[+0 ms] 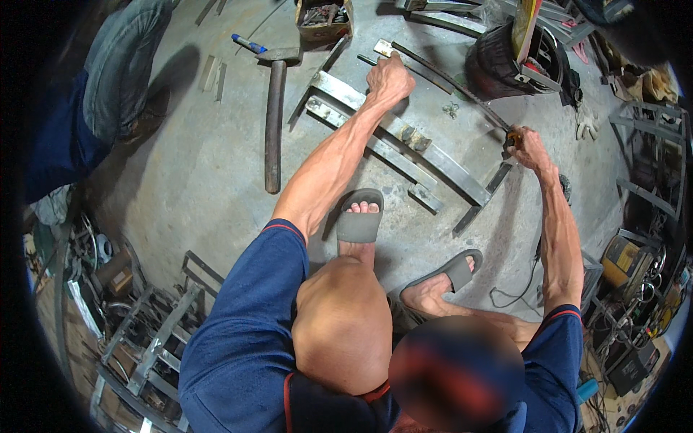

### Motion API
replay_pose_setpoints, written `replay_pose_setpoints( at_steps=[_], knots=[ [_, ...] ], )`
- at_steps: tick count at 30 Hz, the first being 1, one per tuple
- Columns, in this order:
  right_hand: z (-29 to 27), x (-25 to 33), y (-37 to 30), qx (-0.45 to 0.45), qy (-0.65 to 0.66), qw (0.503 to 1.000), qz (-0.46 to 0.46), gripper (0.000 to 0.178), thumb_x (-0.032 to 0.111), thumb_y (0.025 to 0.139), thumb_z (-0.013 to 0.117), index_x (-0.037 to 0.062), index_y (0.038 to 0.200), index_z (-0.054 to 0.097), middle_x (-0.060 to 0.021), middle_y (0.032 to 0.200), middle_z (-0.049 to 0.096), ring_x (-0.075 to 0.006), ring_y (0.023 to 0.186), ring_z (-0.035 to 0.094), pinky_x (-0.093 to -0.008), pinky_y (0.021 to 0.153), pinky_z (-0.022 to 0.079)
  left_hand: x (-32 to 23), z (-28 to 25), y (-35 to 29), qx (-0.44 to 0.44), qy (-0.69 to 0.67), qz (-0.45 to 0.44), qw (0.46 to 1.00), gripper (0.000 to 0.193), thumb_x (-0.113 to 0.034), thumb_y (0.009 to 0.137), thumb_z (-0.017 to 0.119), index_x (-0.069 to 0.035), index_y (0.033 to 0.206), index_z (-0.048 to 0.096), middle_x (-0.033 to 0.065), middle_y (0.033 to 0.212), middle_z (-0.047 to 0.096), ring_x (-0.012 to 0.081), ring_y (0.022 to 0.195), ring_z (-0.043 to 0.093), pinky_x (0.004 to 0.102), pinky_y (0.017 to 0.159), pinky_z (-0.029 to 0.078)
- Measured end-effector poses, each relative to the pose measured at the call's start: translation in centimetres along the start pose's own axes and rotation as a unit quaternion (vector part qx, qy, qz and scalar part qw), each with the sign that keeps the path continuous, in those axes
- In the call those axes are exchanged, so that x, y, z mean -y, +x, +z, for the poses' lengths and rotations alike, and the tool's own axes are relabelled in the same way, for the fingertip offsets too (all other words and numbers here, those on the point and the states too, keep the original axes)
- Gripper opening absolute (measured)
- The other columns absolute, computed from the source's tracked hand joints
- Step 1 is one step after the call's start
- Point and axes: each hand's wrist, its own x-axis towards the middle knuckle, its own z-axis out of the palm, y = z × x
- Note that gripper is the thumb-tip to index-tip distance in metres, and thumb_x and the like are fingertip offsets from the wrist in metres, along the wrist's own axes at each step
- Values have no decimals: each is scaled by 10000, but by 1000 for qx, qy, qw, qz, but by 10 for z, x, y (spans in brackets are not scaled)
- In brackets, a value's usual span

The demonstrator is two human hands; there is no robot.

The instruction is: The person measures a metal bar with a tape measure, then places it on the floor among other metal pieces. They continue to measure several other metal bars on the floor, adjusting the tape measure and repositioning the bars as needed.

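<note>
A black-and-orange tape measure (512,138) is located off the right end of the long silver square metal tube (456,172), its narrow dark blade (462,81) drawn out along the tube's far side toward the left. The right grip (532,149) is closed around the tape measure's case. The left grip (390,79), fingers curled, is positioned beyond the tube's left half, at the blade's far end; whether it pinches the blade cannot be told, the fingertips being partly hidden. A small dark block (414,138) sits on the tube. A narrower silver steel bar (393,160) lies alongside the tube's near side. A flat dark metal strip (482,199) is noted at the tube's right end. A hammer with a long dark handle (273,130) lies left of the tube on the grey concrete floor (231,151); a blue marker (248,44) lies farther left and beyond. Past the tube's far side stand a brown cardboard box of metal parts (325,33) and, to the right, a black round bucket (497,63). A second person's jeans-clad leg (119,72) is well left of the tube.
</note>
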Motion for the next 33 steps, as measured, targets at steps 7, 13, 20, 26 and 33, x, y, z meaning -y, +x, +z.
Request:
replay_pose_setpoints(
  at_steps=[7,13,20,26,33],
  knots=[
    [1,0,-1,-2,-1,1000,-2,417,102,742,778,2,1124,645,-250,1005,667,-443,953,652,-497,868,529,0,2,-1,26,-13,-14,999,601,-223,835,604,69,1353,517,353,1200,645,506,1144,628,563,997,502],
    [0,5,0,17,-4,1000,18,417,82,750,782,1,1135,647,-240,1017,665,-431,958,658,-488,868,535,2,7,1,14,-18,-19,1000,589,-229,827,618,70,1327,527,326,1169,672,500,1140,635,565,995,502],
    [-4,10,-5,-5,10,1000,5,472,76,749,769,-13,1194,640,-266,1049,663,-454,982,651,-493,880,526,-5,-3,-8,-43,-36,0,998,502,-210,833,673,58,1245,570,298,1061,699,454,1041,683,538,918,543],
    [-5,9,-4,-21,21,999,-17,490,70,741,751,-31,1204,627,-292,1040,660,-479,1002,639,-498,887,517,10,-29,-113,-31,-254,87,963,210,-207,887,679,-24,987,654,101,692,644,170,627,591,351,613,488],
    [-12,18,6,7,-37,999,-28,397,84,746,712,-17,1126,656,-267,1016,647,-427,902,646,-472,811,525,90,6,-311,485,-268,11,832,290,-325,1016,593,-66,999,723,67,669,665,145,659,634,315,673,516]
  ],
)
